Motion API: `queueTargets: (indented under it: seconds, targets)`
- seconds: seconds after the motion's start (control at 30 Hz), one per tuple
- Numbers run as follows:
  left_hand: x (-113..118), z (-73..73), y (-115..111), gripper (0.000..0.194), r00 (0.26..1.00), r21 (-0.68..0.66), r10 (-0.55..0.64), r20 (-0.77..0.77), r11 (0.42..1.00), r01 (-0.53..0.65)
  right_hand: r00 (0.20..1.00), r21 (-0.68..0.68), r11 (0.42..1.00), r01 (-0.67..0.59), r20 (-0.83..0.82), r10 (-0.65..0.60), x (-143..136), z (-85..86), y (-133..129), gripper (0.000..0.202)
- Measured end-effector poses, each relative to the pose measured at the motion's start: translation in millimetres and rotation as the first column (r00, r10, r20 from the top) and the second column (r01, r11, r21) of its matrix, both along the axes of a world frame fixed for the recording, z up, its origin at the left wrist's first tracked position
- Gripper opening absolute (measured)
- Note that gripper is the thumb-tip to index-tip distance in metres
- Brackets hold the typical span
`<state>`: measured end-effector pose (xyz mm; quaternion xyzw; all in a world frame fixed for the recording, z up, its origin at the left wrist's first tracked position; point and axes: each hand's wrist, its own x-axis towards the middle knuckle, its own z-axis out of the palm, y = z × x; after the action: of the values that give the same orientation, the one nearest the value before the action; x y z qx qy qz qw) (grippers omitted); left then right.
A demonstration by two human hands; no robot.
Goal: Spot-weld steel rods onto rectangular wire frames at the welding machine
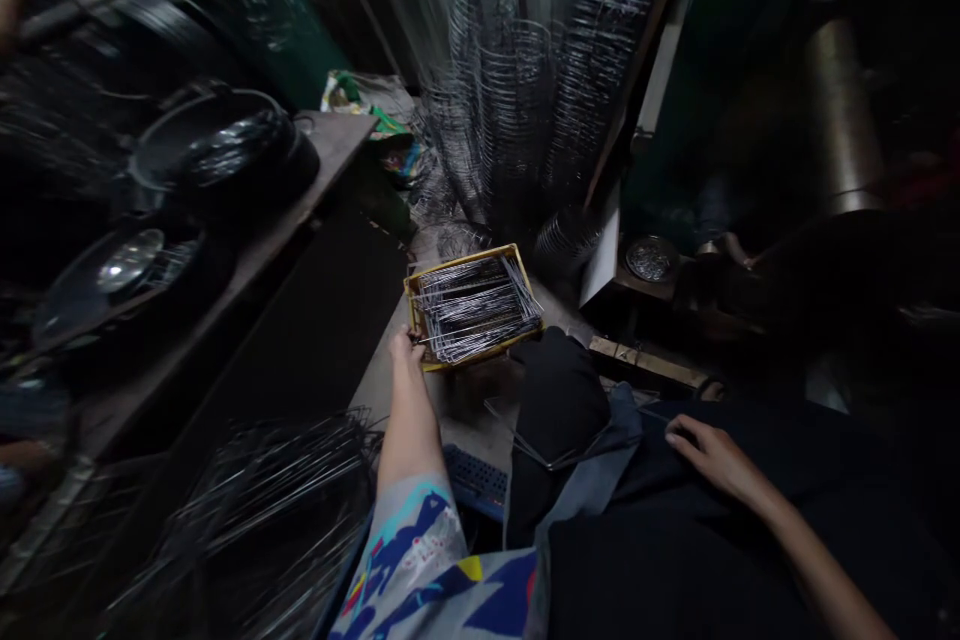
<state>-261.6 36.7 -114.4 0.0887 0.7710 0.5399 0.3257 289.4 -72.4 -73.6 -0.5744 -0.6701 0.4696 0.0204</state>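
My left hand (406, 344) reaches forward to the near left corner of a yellow crate (484, 357). Its fingers are closed there; whether they grip the rim or a wire is too dark to make out. Bent metal wire frames (474, 305) fill the crate in stacked rows, some ends poking over the rim. My right hand (706, 457) rests on the dark cloth over my lap, loosely bent, with thumb and fingers apart and nothing visible in it. A thin bent wire (551, 466) lies against my dark-covered knee (562, 400).
Tall stacks of wire rings (517, 90) stand behind the crate. At left, a bench (341, 135) carries dark round pans (225, 145). Loose wire frames (277, 480) lie low at left. A bowl of small metal pieces (651, 260) sits at right. Other people's hands show at the edges.
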Motion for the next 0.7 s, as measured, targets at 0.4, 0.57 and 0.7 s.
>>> queueTargets:
  seconds: [0.4,0.57,0.7]
  targets:
    - [149,46.4,-123,0.032,0.461,-0.122,-0.884,-0.08,0.468,0.875,0.998,0.222,0.974,0.054,0.026,-0.061,22,21.3,4,0.026]
    - [199,68.2,-172,0.027,-0.114,-0.385,-0.925,-0.362,0.037,0.922,0.987,0.38,0.913,0.148,0.002,-0.161,51,49.2,4,0.023]
    - [215,78.0,-168,0.015,-0.249,-0.456,-0.881,-0.402,-0.043,0.889,0.908,0.52,0.774,0.361,-0.006,-0.419,102,78.0,-8,0.024]
